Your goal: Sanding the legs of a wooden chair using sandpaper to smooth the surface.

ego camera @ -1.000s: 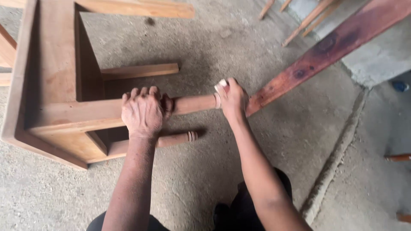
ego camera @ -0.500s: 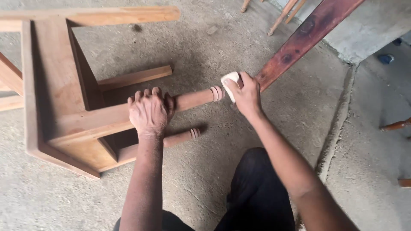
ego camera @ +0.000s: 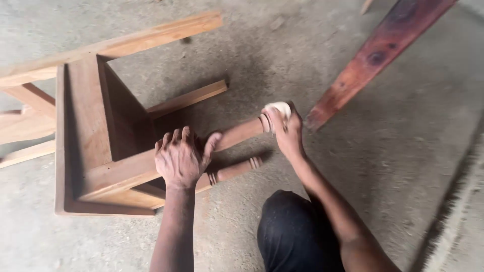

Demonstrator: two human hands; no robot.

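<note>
In the head view, the left hand (ego camera: 180,158) wraps its fingers around the upper turned leg (ego camera: 237,135) of a brown wooden stool (ego camera: 96,151) lying on its side on the grey concrete floor (ego camera: 393,166). The right hand (ego camera: 286,132) pinches a small pale sanding pad (ego camera: 278,107) in closed fingers against that leg's ringed end, near a reddish plank (ego camera: 375,58).

My arms are bare from the elbows down, with no sleeves, watch or rings in view. My left hand (ego camera: 180,158) and right hand (ego camera: 286,128) wear no gloves. At six o'clock, my knee (ego camera: 290,229) is covered in plain black trousers.
</note>
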